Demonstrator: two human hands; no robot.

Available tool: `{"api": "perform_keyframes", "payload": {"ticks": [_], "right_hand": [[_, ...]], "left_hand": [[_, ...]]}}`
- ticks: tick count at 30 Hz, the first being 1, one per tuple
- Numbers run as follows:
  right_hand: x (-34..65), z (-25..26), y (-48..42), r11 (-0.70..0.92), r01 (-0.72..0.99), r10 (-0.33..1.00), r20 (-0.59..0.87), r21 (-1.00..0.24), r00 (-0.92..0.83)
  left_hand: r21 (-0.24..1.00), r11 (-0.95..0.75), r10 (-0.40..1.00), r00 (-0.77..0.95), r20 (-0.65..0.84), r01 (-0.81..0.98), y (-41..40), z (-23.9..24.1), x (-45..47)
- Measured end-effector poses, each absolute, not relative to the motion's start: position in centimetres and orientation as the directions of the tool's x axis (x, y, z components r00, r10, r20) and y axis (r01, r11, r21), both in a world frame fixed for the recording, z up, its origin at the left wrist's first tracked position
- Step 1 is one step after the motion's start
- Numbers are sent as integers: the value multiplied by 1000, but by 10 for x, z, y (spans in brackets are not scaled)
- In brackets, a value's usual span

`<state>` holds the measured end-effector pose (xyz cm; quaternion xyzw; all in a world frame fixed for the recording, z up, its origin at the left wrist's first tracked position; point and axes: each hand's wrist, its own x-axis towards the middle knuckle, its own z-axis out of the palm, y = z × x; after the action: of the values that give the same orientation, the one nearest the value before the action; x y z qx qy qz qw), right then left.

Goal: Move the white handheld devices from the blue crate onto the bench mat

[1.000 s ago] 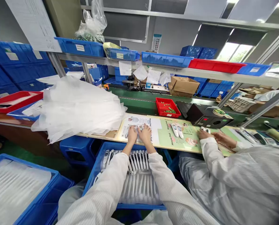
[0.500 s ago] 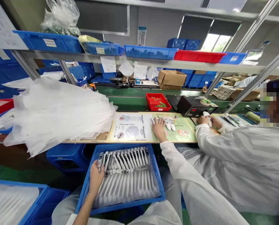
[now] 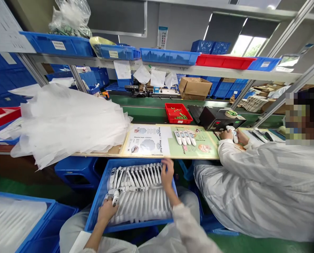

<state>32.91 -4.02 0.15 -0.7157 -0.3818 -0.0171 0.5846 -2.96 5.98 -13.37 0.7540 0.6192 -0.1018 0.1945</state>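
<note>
My left hand [image 3: 107, 210] is closed round one white handheld scanner-like device [image 3: 115, 198] at the near-left corner of the blue plastic crate [image 3: 95, 211], just below the bench's near edge. My right hand [image 3: 167, 172] rests on the right end of the crate's far row of devices [image 3: 141, 174]; I cannot tell whether it grips one. Four devices [image 3: 184, 137] already lie side by side on the printed green mat [image 3: 204, 149] on the bench, and most are still in the crate. A co-worker's hands [image 3: 229, 134] work at the bench's right end.
</note>
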Motion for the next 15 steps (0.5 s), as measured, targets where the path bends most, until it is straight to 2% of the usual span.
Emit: {"api": "perform_keyframes", "payload": {"ticks": [2,4,7,9,11,15], "right_hand": [[254,-37,-78,29,297,585,257,-954,769],[187,-74,-105,12,123,798,83,-992,597],[125,-97,-120,-47,-86,928,-75,-995,364],[112,-89,-118,-94,-207,935,-158,-974,317],[111,-76,-112,-131,-277,914,-224,-952,337],[118,-73,-104,-177,-300,828,-307,-937,470]], "left_hand": [[243,-159,895,243,-373,957,58,-134,-40],[338,-160,914,269,-304,928,48,-130,-42],[505,-156,931,297,-211,849,19,-109,-25],[597,-153,911,346,-222,787,-4,-91,-4],[636,-144,878,394,-271,758,-23,-75,16],[690,-85,820,444,-362,719,-42,-70,32]]}}
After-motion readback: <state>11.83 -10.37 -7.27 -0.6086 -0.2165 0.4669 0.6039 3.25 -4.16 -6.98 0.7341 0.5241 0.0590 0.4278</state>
